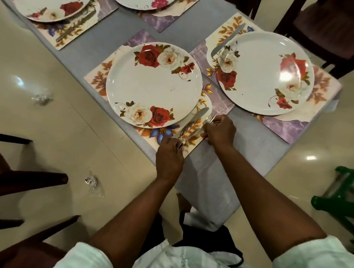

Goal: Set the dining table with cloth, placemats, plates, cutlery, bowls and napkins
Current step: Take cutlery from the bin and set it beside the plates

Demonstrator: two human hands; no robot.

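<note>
Laying cutlery: step in hand, judged from the head view; both hands work at the near setting.
Cloth point(124, 26): grey, spread over the table, hanging off the near corner. Done.
Placemats: four in view, one under each plate. Near mat point(218, 107) lies under the near plate; right mat point(294, 128) touches or slightly overlaps it at their shared edge.
Plates: four in view, all floral. Near plate point(154, 85) sits centred on its mat; right plate point(265, 73) on its own; two far plates point(50, 0) cut off by the top edge. Done as far as shown.
Left hand point(169, 155): fingers curled round a bundle of forks point(182, 134), tines toward the near plate, held over the near mat's edge.
Right hand point(219, 131): fingers curled, pinching one fork point(210, 118) just beside the near plate; tines point away from the person. Whether it rests on the mat cannot be told.
Knife point(197, 118): lies on the near mat, just beside the near plate's rim.
Right knife point(228, 39): lies on the right mat, its tip apparently under or against the right plate's rim.
Far settings: one dark utensil shape on the left far mat; cannot identify.
Remaining, by judgement: forks for each setting, any spoons, bowls, napkins. None of the last two are in view.
Progress: roughly midway.
Surroundings: dark chairs point(329, 23), green stool point(339, 201), plastic wrappers point(93, 183) on the floor.
</note>
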